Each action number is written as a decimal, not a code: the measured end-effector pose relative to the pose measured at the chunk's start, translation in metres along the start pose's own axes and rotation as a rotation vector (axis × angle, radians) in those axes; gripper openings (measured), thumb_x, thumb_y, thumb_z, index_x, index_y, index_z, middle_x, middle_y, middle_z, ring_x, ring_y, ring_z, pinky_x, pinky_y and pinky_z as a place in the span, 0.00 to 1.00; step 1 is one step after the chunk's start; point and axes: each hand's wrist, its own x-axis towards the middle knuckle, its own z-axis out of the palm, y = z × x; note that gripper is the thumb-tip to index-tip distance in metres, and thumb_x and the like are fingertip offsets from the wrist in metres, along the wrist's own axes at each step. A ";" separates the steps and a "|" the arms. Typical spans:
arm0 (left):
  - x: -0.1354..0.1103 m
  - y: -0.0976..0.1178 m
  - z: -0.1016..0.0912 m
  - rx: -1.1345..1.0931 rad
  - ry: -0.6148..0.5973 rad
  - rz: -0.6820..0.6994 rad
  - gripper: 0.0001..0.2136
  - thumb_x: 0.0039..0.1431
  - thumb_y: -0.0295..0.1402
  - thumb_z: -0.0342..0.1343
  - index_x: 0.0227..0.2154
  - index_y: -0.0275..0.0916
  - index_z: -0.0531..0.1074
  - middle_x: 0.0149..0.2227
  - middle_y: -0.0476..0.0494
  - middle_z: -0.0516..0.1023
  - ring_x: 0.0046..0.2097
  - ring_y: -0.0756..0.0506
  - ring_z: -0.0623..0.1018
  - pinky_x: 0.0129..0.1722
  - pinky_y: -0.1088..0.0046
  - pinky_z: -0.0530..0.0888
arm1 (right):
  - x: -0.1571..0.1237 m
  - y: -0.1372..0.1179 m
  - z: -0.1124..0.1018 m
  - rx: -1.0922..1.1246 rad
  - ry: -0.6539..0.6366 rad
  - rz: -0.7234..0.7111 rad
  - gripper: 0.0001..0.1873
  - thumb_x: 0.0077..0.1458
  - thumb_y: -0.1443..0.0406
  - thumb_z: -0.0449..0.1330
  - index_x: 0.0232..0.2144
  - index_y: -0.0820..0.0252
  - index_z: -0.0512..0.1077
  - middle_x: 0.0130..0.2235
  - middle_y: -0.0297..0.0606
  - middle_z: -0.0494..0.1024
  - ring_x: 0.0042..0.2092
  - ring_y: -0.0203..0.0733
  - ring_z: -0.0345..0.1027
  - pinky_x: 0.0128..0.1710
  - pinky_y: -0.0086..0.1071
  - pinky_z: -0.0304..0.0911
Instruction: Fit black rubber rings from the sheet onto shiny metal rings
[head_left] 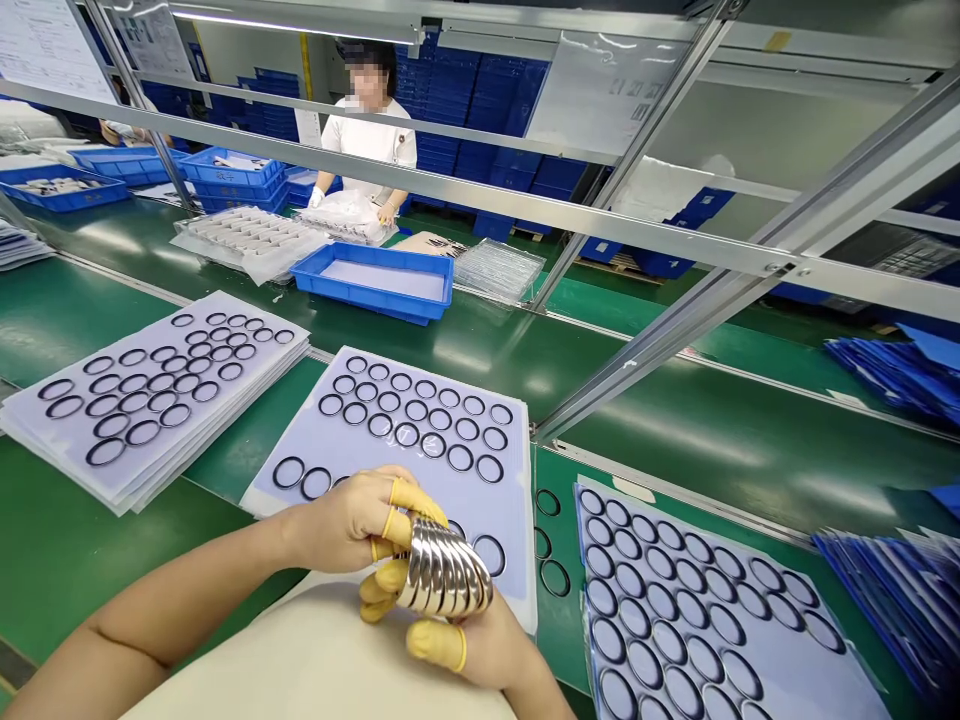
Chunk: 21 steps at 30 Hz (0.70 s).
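Note:
A row of shiny metal rings (448, 570) is held close to my body, over the near edge of the middle white sheet (420, 490). My right hand (480, 640) is closed around the rings from below and the right, its fingers partly hidden by them. My left hand (367, 520) has its fingers bent against the rings' upper left end. Yellow finger cots cover fingertips on both hands. Dark-edged rings (416, 410) lie in rows on the far part of that sheet, and a few more lie near my hands, partly covered.
At left, a stack of sheets (217, 430) carries more rings. Another ring-covered sheet (795, 670) lies at right, with loose rings (555, 578) beside it. A metal frame (645, 350) crosses ahead. Beyond are a blue tray (375, 303) and a person in white (367, 140) handling plastic-wrapped things.

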 end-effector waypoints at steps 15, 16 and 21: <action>-0.011 -0.015 -0.014 -0.519 -0.613 -0.316 0.29 0.53 0.53 0.55 0.51 0.37 0.69 0.28 0.43 0.79 0.29 0.46 0.77 0.31 0.76 0.73 | -0.013 0.015 -0.007 -0.709 0.262 -0.032 0.49 0.42 0.38 0.59 0.61 0.51 0.56 0.57 0.47 0.66 0.58 0.57 0.58 0.57 0.48 0.57; -0.013 -0.018 -0.011 -0.554 -0.611 -0.320 0.31 0.52 0.54 0.55 0.53 0.38 0.68 0.30 0.42 0.79 0.28 0.47 0.76 0.30 0.75 0.73 | -0.015 0.016 -0.008 -0.704 0.271 -0.029 0.51 0.41 0.37 0.58 0.63 0.51 0.53 0.58 0.47 0.65 0.59 0.57 0.56 0.57 0.48 0.58; -0.018 -0.024 -0.003 -0.567 -0.517 -0.283 0.33 0.55 0.60 0.44 0.50 0.36 0.70 0.35 0.37 0.80 0.29 0.47 0.76 0.34 0.73 0.73 | -0.018 0.014 -0.003 -0.693 0.279 -0.019 0.53 0.40 0.38 0.60 0.63 0.51 0.52 0.59 0.47 0.62 0.60 0.60 0.53 0.58 0.50 0.56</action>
